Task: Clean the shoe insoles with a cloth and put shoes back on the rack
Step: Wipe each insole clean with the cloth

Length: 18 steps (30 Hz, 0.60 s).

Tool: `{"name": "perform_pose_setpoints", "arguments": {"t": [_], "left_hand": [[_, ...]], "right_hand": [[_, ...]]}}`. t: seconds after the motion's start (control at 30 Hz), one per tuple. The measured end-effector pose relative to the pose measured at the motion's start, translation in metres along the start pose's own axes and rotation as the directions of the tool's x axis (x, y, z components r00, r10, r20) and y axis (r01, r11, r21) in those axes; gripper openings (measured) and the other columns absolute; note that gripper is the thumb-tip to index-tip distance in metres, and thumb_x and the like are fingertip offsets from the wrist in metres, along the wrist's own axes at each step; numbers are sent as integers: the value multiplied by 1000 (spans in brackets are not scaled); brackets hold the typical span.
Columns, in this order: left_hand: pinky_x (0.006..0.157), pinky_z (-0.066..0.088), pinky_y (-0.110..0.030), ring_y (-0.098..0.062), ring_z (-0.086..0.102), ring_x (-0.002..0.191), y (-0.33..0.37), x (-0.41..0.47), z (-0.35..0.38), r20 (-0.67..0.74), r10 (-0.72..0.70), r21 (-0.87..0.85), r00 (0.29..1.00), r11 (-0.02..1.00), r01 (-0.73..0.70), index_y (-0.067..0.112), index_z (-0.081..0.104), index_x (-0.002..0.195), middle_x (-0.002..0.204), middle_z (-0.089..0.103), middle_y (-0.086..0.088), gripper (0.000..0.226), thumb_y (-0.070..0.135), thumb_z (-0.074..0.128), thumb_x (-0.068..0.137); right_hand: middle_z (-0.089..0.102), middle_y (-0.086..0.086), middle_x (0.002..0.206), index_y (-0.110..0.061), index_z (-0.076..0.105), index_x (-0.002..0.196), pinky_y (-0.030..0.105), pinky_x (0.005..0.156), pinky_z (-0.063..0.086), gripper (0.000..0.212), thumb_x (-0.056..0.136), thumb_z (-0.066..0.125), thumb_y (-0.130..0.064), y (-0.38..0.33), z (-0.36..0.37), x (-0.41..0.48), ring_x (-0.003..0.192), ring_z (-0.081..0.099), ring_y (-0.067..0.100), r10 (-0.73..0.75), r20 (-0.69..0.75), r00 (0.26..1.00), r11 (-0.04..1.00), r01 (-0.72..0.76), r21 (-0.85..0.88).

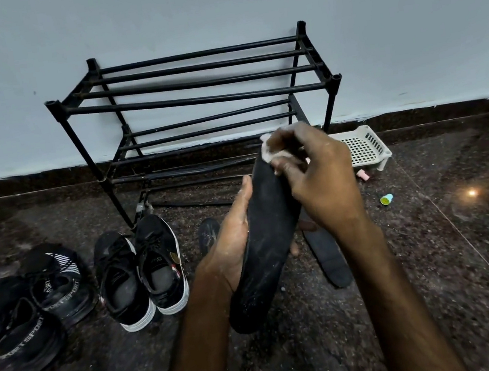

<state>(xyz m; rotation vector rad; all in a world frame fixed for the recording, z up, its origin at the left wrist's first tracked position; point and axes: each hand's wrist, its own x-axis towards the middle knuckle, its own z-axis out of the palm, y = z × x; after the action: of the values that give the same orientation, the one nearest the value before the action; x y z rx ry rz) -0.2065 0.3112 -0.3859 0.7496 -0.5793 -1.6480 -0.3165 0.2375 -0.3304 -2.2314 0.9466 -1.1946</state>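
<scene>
Left hand (pixel 232 243): is cupping a long flat black insole (pixel 265 251) from below, fingers (pixel 245 191) curling round its left edge, heel end pointing down toward the person.
Right hand (pixel 321 180): is pinching a small crumpled white cloth (pixel 269 150) and pressing it onto the toe end of the insole.
Insole position: is being held tilted in the air above the dark speckled stone floor (pixel 435 253), in front of the rack.
Rack: a black metal tube shoe rack (pixel 193 98) is standing against the pale wall, its bars carrying nothing.
Shoes: a pair of black sneakers with white soles (pixel 142 272) is sitting beside a pair of black sport shoes with white lettering (pixel 34 309), both left of the hands.
Other insoles: two dark flat insoles are lying on the floor, one (pixel 328 255) under the right forearm, one (pixel 209 237) just left of the left hand.
Right of the rack: a white perforated plastic basket (pixel 363 146) is resting on the floor.
</scene>
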Motion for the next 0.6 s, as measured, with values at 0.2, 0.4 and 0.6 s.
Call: {"name": "perform_pose_setpoints", "arguments": {"t": [0.2,0.4,0.6], "left_hand": [[47,53,-33,-22,71,65,2,0,1,25,-25,21,999,999,24,11,58,122,91,74,-9,63,58,23,100],[45,50,-31,-20,71,78,3,1,4,4,37,-34,999,999,-37,15,53,133,107,72,-6,60,55,21,102],[56,57,-40,-22,72,76,2,1,-7,-33,-7,15,999,1000,7,13,58,128,102,74,-8,61,56,26,101]], "right_hand": [[67,-9,94,-17,66,101,11,78,48,29,79,75,1,8,-9,-6,86,61,-3,49,184,982,998,-53,18],[65,-8,93,-23,52,121,14,77,53,54,78,77,-1,-2,2,-9,85,63,0,85,356,930,979,-145,144],[66,-7,102,-17,50,124,14,82,53,52,81,72,2,2,8,-11,93,63,1,67,29,997,997,-69,45]]}}
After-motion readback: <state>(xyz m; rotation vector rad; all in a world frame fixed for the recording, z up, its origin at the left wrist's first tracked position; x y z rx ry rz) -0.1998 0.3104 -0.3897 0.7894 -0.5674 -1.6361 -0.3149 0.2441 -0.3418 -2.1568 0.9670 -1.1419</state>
